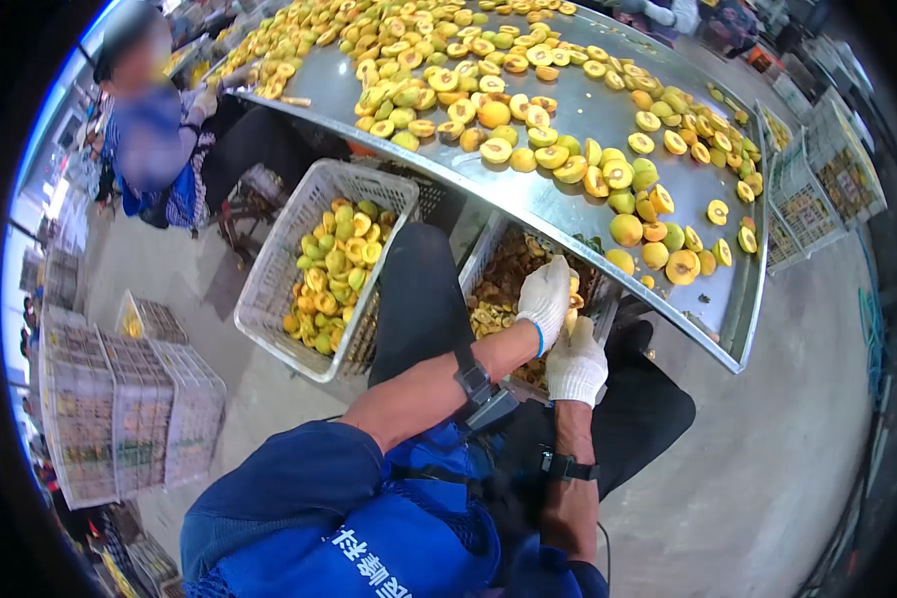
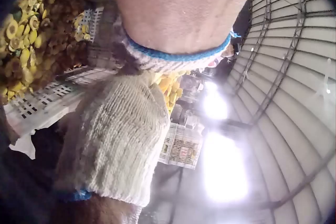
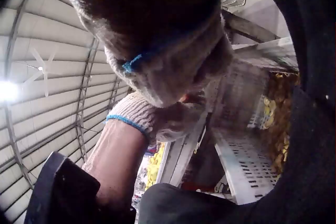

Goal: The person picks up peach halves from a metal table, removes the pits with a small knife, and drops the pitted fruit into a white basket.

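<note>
Both hands wear white knitted gloves and meet above a plastic crate (image 1: 480,242) in the head view. My left hand (image 1: 545,299) holds a piece of yellow stone fruit (image 1: 574,287) at its fingertips. From below, my right hand (image 1: 576,367) brings its fingers up to the same fruit and pinches at its lower side. The palms and much of the fruit are hidden by the gloves. Inside the crate lie brownish fruit scraps (image 1: 513,274). In the left wrist view, the right glove (image 2: 115,140) stands close against the left wrist.
A metal table (image 1: 319,85) carries many halved yellow-green fruits (image 1: 568,167), its raised edge just beyond my hands. Left of my knee stands a white crate (image 1: 269,289) of fruit halves. Stacked crates (image 1: 80,409) stand farther left. Another person (image 1: 149,130) sits at the table's far left.
</note>
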Tool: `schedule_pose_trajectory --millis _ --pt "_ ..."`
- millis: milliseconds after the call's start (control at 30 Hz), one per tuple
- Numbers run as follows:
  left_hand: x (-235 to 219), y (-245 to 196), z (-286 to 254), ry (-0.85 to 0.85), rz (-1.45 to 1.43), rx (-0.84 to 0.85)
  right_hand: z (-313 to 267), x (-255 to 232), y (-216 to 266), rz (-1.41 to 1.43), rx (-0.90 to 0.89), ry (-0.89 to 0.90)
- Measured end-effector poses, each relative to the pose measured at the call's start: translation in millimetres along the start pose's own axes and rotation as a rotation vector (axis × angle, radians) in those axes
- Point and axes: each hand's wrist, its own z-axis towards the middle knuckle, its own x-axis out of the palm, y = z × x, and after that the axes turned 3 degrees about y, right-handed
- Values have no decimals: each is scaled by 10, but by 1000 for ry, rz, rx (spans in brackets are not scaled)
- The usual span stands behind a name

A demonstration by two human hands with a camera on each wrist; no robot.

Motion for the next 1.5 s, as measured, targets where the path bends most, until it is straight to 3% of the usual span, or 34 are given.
schedule_pose_trajectory --millis 100,167,200,233,300,367,467,500,600,633,700,767,833,900,967,1000,1033,1100,1167,1233,1267,1300,1333,1367,1500 --pt "-20 -11 50 -44 3 27 31 39 -106 -27 61 34" --pt "-194 -86 176 57 -140 -115 70 155 -354 326 124 -131" --pt "-272 -149 256 90 -253 -238 105 177 -481 512 84 -120" --pt "-359 -184 283 70 -251 -231 150 132 -442 758 78 -54" --pt "-527 -263 346 353 -750 -414 82 -229 -282 1204 470 380" --pt "-631 -446 313 435 -830 -404 79 -215 -66 946 543 362" --pt "-825 -858 233 530 -875 -341 23 -287 -4 1122 554 441" --pt "-928 -1008 221 517 -851 -307 42 -259 70 893 500 377" --pt "-1450 -1403 224 352 -528 33 105 -40 -171 891 268 310" --pt "-1641 -1580 157 201 -446 75 110 48 -241 932 229 282" --pt "-2242 -1608 158 -36 194 479 176 157 -530 675 93 405" --pt "-2880 -1566 211 -360 679 601 156 164 -491 657 59 399" --pt "-3047 -1661 14 -727 451 428 166 102 -413 701 117 464" --pt "-3535 -1448 235 -1120 582 655 205 79 -398 749 173 513" --pt "-3473 -1566 116 -1106 554 654 232 104 -413 781 275 485" --pt "-3368 -1651 58 -1092 521 651 194 71 -300 881 285 440" --pt "-3199 -1745 26 -1057 515 656 176 103 -212 841 119 317" --pt "-2612 -1923 -9 -583 237 640 206 120 -313 617 -45 281" --pt "-1954 -2030 -35 -257 86 449 201 197 -483 537 -63 382" --pt "-1383 -1965 -21 46 213 389 149 136 -406 386 -168 402" --pt "-1143 -1909 -31 170 332 359 145 149 -425 601 -17 478" --pt "-905 -1863 -22 288 453 337 83 -364 55 1000 527 631" --pt "-643 -1801 -6 333 527 207 97 -283 -28 931 462 610" --pt "-462 -1612 95 385 570 292 95 -193 -114 860 399 595" --pt "246 -1245 355 502 938 462 94 -430 -90 961 578 712"
